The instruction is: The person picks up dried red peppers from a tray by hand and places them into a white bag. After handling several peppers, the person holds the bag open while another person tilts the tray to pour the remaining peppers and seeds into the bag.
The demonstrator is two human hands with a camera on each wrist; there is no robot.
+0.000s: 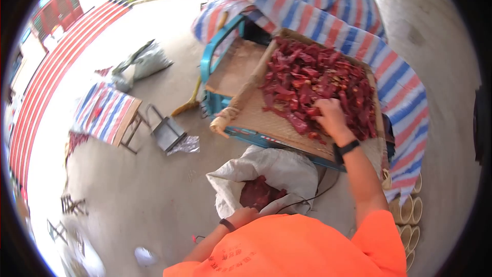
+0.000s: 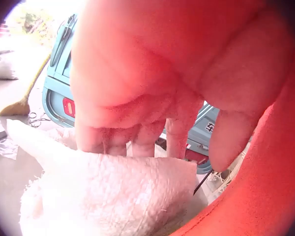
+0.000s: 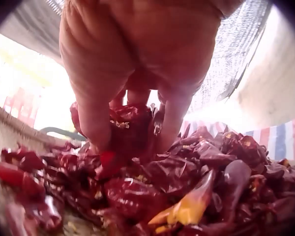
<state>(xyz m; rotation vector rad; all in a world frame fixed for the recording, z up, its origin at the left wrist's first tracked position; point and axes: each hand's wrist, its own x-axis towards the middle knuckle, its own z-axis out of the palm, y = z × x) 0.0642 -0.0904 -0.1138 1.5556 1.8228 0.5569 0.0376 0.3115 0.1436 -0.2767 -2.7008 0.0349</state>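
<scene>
Dark red dried chili peppers (image 1: 300,74) lie heaped on a woven bamboo tray (image 1: 251,107). My right hand (image 1: 332,115) reaches down into the near side of the heap. In the right wrist view, its thumb and fingers curl round a clump of dried chili peppers (image 3: 130,123), among loose ones and a yellowish pod (image 3: 187,204). Below the tray stands a white woven sack (image 1: 287,172), mouth up, with red chilies (image 1: 260,192) inside. My left hand (image 1: 243,216) is at its near rim; in the left wrist view the fairly straight fingers pass behind the fabric, thumb apart from it.
The tray rests on a teal cart (image 1: 218,61) partly draped with striped tarp (image 1: 394,87). At left are a dustpan (image 1: 168,132), a broom (image 1: 187,106) and a small cloth-covered table (image 1: 107,113). Beige slippers (image 1: 405,210) stand at lower right.
</scene>
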